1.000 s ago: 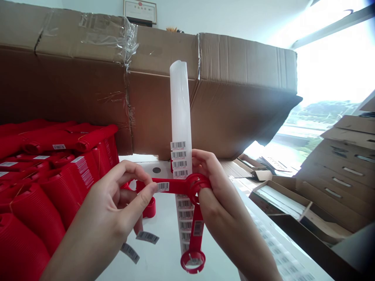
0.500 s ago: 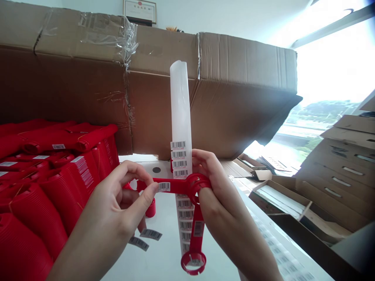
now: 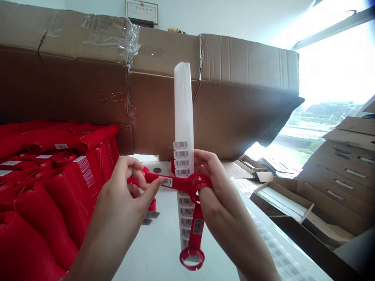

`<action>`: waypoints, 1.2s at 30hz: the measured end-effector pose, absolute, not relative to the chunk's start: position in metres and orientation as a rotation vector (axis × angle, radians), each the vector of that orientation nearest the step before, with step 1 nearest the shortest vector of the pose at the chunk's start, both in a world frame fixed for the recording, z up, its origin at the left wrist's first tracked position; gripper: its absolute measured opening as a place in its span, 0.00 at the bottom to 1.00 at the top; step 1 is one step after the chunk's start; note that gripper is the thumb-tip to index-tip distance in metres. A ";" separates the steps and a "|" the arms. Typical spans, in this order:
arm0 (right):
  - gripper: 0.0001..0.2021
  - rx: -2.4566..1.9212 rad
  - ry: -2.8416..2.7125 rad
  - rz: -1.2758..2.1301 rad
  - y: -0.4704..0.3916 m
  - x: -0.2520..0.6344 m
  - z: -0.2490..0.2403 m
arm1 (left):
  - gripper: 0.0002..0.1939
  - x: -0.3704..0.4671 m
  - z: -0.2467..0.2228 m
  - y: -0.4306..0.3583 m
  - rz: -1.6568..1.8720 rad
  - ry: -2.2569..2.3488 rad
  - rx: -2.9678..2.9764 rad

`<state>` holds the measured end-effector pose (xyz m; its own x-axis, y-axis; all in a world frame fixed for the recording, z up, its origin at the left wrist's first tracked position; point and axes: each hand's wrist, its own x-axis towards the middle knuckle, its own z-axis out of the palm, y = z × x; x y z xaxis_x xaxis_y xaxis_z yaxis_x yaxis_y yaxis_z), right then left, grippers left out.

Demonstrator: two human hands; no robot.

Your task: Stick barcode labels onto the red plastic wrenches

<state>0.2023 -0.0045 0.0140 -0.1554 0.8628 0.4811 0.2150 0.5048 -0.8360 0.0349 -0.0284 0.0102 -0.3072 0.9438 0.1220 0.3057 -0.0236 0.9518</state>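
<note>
While right hand (image 3: 218,191) grips two red ringed strips (image 3: 195,187) and a white barcode label strip (image 3: 184,156) | left hand (image 3: 125,199) pinches the horizontal strip's barcode sticker (image 3: 168,181) | red stacks (image 3: 43,175) left | cardboard box (image 3: 146,89) behind.

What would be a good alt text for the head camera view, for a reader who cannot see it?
Two bare hands hold red plastic ring-ended strips: the left hand pinches one by its barcode label, the right hand grips the rings together with a white barcode sticker strip. Stacked red parts lie left, cardboard boxes behind.
</note>
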 end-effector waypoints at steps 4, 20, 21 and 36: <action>0.21 -0.972 -1.602 0.739 0.002 0.203 0.014 | 0.35 0.033 0.008 -0.020 1.291 1.986 1.468; 0.19 -0.924 -1.578 0.781 0.005 0.194 0.011 | 0.30 0.042 0.001 -0.010 1.503 1.407 1.319; 0.18 -0.917 -1.562 0.791 0.006 0.195 0.012 | 0.27 0.041 0.001 -0.010 1.514 1.378 1.326; 0.17 -0.896 -1.510 0.751 0.018 0.200 0.013 | 0.24 0.034 0.008 -0.014 1.513 1.391 1.263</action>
<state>0.2005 0.0178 0.0125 -0.0393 0.8651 0.5000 0.1240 0.5008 -0.8567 0.0339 -0.0142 0.0080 -0.2669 0.9451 0.1886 0.1091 -0.1649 0.9803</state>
